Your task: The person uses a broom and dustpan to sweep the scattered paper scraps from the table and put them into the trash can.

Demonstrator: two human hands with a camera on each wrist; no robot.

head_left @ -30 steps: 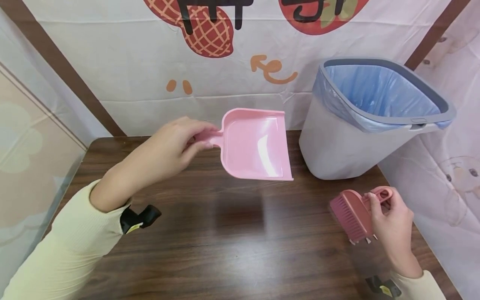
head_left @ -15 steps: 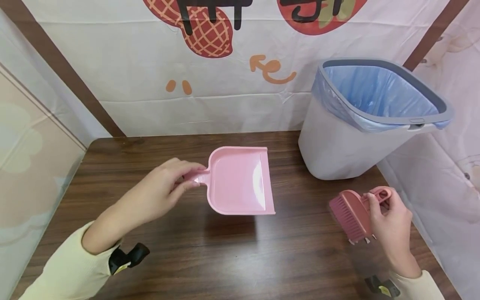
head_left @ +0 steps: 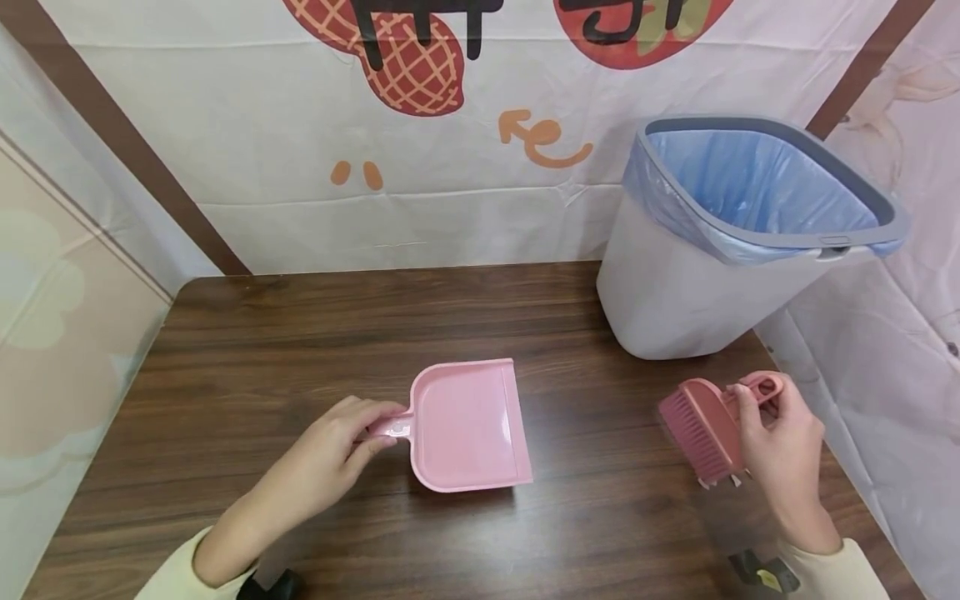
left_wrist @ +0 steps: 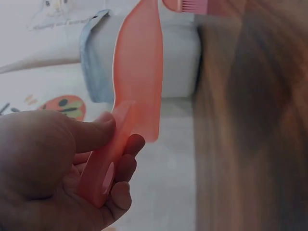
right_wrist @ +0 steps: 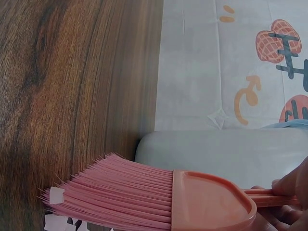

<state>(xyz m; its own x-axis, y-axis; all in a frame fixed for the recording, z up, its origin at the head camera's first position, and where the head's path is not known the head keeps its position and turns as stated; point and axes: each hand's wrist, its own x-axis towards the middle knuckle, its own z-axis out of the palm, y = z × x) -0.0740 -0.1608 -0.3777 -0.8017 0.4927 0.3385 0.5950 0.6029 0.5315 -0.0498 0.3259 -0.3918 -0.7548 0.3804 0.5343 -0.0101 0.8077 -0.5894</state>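
My left hand [head_left: 326, 454] pinches the short handle of a pink dustpan [head_left: 467, 427] between thumb and fingers. The pan faces up over the wooden table, its straight lip to the right and nothing lying in it. In the left wrist view a gap shows between the dustpan [left_wrist: 139, 62] and the tabletop. At the right, my right hand [head_left: 787, 450] grips the handle of a pink hand brush [head_left: 723, 425], bristles pointing left and down. Small white paper scraps [right_wrist: 57, 222] lie at its bristle tips, and one white piece [right_wrist: 57, 195] overlaps the bristles.
A light grey bin [head_left: 667, 283] with a grey rim and blue liner stands at the back right of the dark wooden table [head_left: 300, 333]. Printed white cloth [head_left: 285, 150] hangs behind the table and along both sides.
My left hand has brought the dustpan toward me, down and slightly left, away from the bin. The right hand and brush have stayed in place.
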